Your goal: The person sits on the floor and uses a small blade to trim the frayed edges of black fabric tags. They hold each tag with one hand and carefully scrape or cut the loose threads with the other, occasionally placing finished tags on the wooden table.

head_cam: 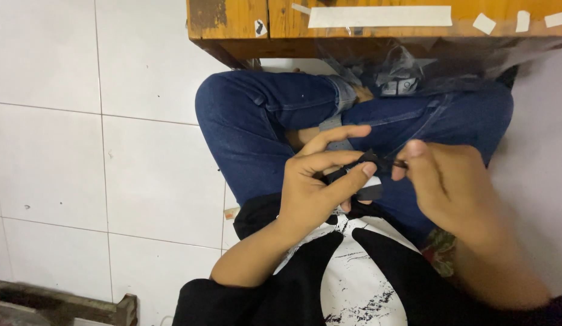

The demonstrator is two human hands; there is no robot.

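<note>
— What does the person wear?
— Dark blue jeans (pixel 257 121) with a rolled cuff, and a black shirt (pixel 329 284) with a white print in the middle.
— And the sleeves?
— Short; both forearms are bare, with no watch and no rings.

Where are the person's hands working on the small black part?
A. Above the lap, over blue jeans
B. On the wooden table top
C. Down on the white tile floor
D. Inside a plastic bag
A: the left hand and right hand pinch the small black part over the blue jeans, below the wooden table.
</note>
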